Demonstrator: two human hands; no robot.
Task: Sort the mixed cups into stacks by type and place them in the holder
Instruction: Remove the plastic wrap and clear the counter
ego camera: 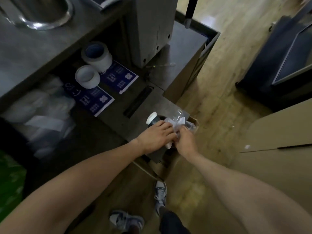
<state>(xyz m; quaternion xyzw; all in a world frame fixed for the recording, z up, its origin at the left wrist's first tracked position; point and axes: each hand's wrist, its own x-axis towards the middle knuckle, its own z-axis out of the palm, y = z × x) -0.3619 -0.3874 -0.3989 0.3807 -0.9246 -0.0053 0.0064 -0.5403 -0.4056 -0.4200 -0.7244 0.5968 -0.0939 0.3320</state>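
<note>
A dark paper cup [152, 120] with a white rim lies on its side at the edge of the grey counter [116, 125]. My left hand [156, 135] grips it from above, fingers curled over it. My right hand [186, 141] pinches a crumpled clear plastic wrap [177, 122] that bunches beside the cup. A white end of another cup [168, 145] pokes out under my left hand. Below both hands is an open cardboard box [194, 123], its contents mostly hidden.
Two white rolls [87, 76] [97, 54] stand on blue printed sheets [94, 100] on the counter. Plastic bags [42, 105] lie at the left. A grey machine [152, 26] rises behind. A steel basin [38, 12] is at top left. Wooden floor lies to the right.
</note>
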